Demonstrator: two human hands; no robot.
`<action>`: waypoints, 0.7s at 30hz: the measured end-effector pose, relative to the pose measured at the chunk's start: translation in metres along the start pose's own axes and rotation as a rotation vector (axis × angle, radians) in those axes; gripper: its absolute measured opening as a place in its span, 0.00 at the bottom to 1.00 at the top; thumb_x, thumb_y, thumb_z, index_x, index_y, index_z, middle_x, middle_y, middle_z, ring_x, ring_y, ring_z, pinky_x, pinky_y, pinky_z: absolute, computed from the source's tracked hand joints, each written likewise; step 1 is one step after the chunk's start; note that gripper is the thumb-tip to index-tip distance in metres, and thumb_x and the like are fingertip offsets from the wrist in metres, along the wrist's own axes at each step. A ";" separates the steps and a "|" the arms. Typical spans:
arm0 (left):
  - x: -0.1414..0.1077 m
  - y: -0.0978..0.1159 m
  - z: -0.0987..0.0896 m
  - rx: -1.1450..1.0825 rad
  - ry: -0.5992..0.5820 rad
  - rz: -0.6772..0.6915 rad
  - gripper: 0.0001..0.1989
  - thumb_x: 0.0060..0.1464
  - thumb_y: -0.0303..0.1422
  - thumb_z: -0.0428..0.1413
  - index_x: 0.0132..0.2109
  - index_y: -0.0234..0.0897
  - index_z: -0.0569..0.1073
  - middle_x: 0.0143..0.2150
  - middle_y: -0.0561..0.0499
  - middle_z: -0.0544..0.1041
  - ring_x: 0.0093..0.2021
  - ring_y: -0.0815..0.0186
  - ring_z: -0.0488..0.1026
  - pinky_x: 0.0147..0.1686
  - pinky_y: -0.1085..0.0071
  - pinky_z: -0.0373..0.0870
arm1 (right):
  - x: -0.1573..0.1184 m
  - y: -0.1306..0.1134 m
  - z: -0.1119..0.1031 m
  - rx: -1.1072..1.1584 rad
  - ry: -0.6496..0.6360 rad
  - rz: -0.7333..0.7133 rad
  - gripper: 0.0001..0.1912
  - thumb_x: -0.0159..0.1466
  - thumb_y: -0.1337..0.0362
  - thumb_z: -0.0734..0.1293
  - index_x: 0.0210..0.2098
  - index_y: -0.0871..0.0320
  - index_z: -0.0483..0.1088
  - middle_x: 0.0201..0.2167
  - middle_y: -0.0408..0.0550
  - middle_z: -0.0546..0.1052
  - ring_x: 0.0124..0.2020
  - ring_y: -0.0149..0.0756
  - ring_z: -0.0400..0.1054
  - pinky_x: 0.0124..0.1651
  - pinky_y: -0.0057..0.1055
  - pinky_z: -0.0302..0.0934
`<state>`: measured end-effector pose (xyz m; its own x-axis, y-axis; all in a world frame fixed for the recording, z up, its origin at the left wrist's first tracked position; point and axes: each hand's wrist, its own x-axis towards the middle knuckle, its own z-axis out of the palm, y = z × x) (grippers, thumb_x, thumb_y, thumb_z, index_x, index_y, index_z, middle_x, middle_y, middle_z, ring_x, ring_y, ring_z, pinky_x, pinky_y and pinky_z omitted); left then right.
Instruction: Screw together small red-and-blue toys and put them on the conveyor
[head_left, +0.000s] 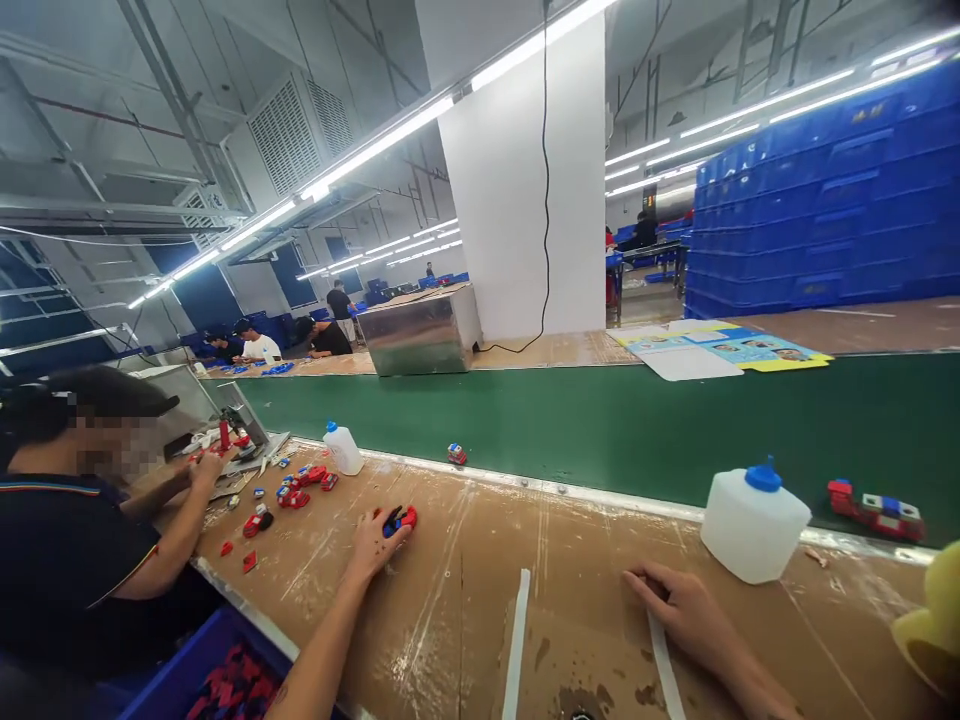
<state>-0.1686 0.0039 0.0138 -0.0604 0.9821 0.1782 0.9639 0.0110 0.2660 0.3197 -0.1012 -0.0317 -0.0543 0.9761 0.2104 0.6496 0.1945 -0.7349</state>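
Observation:
Left of the middle of the brown worktop, my left hand is closed around a small red, blue and black toy vehicle. The palm and fingers cover part of that toy. My right hand lies low over the worktop on the right, fingers loosely stretched out with nothing in them. Beside it is a strip of white tape. Behind the right hand stands a translucent white bottle with a blue cap.
A green conveyor belt runs behind the worktop, carrying a small toy vehicle and a longer red one. Several toys lie near a second bottle. At left a co-worker sits above a blue bin.

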 end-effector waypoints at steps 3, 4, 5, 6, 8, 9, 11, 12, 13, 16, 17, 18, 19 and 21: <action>0.000 0.034 0.021 -0.053 -0.003 0.155 0.18 0.56 0.42 0.55 0.50 0.41 0.76 0.50 0.45 0.73 0.53 0.56 0.68 0.54 0.63 0.63 | -0.001 0.002 0.000 -0.007 0.034 0.008 0.24 0.64 0.45 0.58 0.33 0.55 0.77 0.27 0.47 0.79 0.28 0.43 0.71 0.32 0.34 0.63; 0.000 0.046 0.025 -0.071 -0.010 0.203 0.16 0.56 0.41 0.55 0.49 0.41 0.77 0.48 0.46 0.74 0.51 0.57 0.69 0.53 0.64 0.63 | -0.002 0.003 0.000 -0.001 0.053 0.016 0.24 0.63 0.44 0.58 0.33 0.55 0.78 0.28 0.48 0.79 0.29 0.44 0.71 0.32 0.34 0.64; -0.001 0.058 0.027 -0.087 -0.019 0.251 0.15 0.56 0.40 0.55 0.49 0.41 0.76 0.47 0.46 0.75 0.50 0.58 0.69 0.51 0.65 0.64 | -0.002 0.003 0.001 0.007 0.072 0.025 0.25 0.63 0.44 0.59 0.32 0.55 0.78 0.28 0.48 0.80 0.29 0.44 0.72 0.33 0.35 0.65; -0.002 0.070 0.028 -0.099 -0.030 0.298 0.15 0.56 0.39 0.56 0.49 0.42 0.76 0.46 0.47 0.75 0.49 0.58 0.70 0.50 0.66 0.65 | -0.002 0.003 0.001 0.012 0.087 0.034 0.25 0.62 0.43 0.59 0.32 0.55 0.78 0.29 0.49 0.80 0.30 0.45 0.73 0.33 0.35 0.65; -0.004 0.090 0.027 -0.109 -0.053 0.388 0.14 0.54 0.39 0.57 0.47 0.42 0.76 0.45 0.47 0.76 0.48 0.57 0.70 0.48 0.64 0.64 | -0.001 0.004 0.001 0.012 0.101 0.037 0.25 0.62 0.43 0.60 0.31 0.55 0.78 0.30 0.49 0.80 0.31 0.46 0.74 0.34 0.35 0.67; -0.005 0.099 0.026 -0.108 -0.065 0.430 0.14 0.53 0.40 0.59 0.46 0.42 0.76 0.44 0.48 0.76 0.48 0.56 0.70 0.49 0.63 0.64 | 0.000 0.004 0.001 0.005 0.102 0.037 0.26 0.62 0.42 0.60 0.30 0.55 0.78 0.30 0.50 0.81 0.32 0.47 0.74 0.34 0.35 0.67; -0.005 0.114 0.026 -0.100 -0.083 0.500 0.15 0.50 0.42 0.61 0.44 0.42 0.76 0.44 0.48 0.76 0.48 0.54 0.69 0.50 0.60 0.63 | 0.001 0.004 0.002 -0.013 0.110 0.041 0.26 0.62 0.42 0.60 0.31 0.55 0.79 0.30 0.50 0.81 0.32 0.47 0.74 0.34 0.35 0.67; -0.005 0.119 0.027 -0.098 -0.091 0.528 0.15 0.49 0.43 0.61 0.43 0.42 0.76 0.43 0.48 0.76 0.48 0.54 0.69 0.50 0.60 0.62 | 0.001 0.004 0.002 -0.022 0.118 0.048 0.26 0.61 0.42 0.60 0.31 0.55 0.79 0.31 0.50 0.81 0.32 0.48 0.74 0.34 0.35 0.68; -0.004 0.124 0.029 -0.097 -0.099 0.551 0.16 0.49 0.44 0.62 0.42 0.42 0.76 0.44 0.48 0.76 0.48 0.54 0.69 0.50 0.60 0.62 | 0.001 0.003 0.002 -0.031 0.125 0.057 0.26 0.61 0.42 0.60 0.31 0.56 0.79 0.31 0.51 0.81 0.32 0.48 0.74 0.34 0.35 0.68; -0.002 0.131 0.037 -0.110 -0.116 0.586 0.15 0.50 0.44 0.61 0.40 0.40 0.75 0.44 0.47 0.75 0.49 0.54 0.68 0.49 0.61 0.63 | -0.001 -0.001 0.001 -0.058 0.140 0.076 0.26 0.60 0.42 0.60 0.30 0.56 0.79 0.30 0.51 0.81 0.32 0.48 0.74 0.35 0.35 0.68; -0.002 0.130 0.038 -0.119 -0.119 0.591 0.15 0.50 0.44 0.61 0.40 0.40 0.75 0.44 0.46 0.75 0.49 0.54 0.68 0.49 0.61 0.63 | -0.001 -0.003 0.001 -0.063 0.143 0.084 0.26 0.60 0.42 0.60 0.30 0.56 0.79 0.30 0.51 0.81 0.32 0.48 0.75 0.35 0.35 0.68; -0.001 0.128 0.037 -0.133 -0.120 0.592 0.15 0.50 0.45 0.61 0.40 0.40 0.75 0.45 0.46 0.75 0.49 0.54 0.68 0.50 0.60 0.62 | -0.002 -0.005 0.000 -0.064 0.143 0.096 0.26 0.59 0.42 0.61 0.30 0.56 0.79 0.30 0.50 0.81 0.33 0.48 0.75 0.35 0.35 0.69; -0.001 0.124 0.034 -0.146 -0.116 0.593 0.16 0.49 0.46 0.62 0.41 0.40 0.75 0.46 0.46 0.75 0.49 0.54 0.68 0.50 0.61 0.63 | -0.002 -0.007 0.000 -0.060 0.143 0.111 0.26 0.59 0.42 0.61 0.30 0.56 0.79 0.31 0.50 0.81 0.33 0.48 0.75 0.35 0.34 0.69; -0.001 0.112 0.022 -0.149 -0.113 0.599 0.19 0.47 0.48 0.63 0.40 0.41 0.75 0.45 0.47 0.75 0.49 0.53 0.69 0.48 0.61 0.63 | -0.001 -0.010 -0.001 -0.044 0.148 0.154 0.25 0.57 0.42 0.63 0.31 0.56 0.80 0.33 0.50 0.82 0.35 0.48 0.76 0.36 0.33 0.70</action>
<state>-0.0548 0.0083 0.0224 0.5147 0.8237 0.2378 0.7751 -0.5656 0.2815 0.3141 -0.1044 -0.0241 0.1579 0.9685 0.1924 0.6742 0.0366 -0.7377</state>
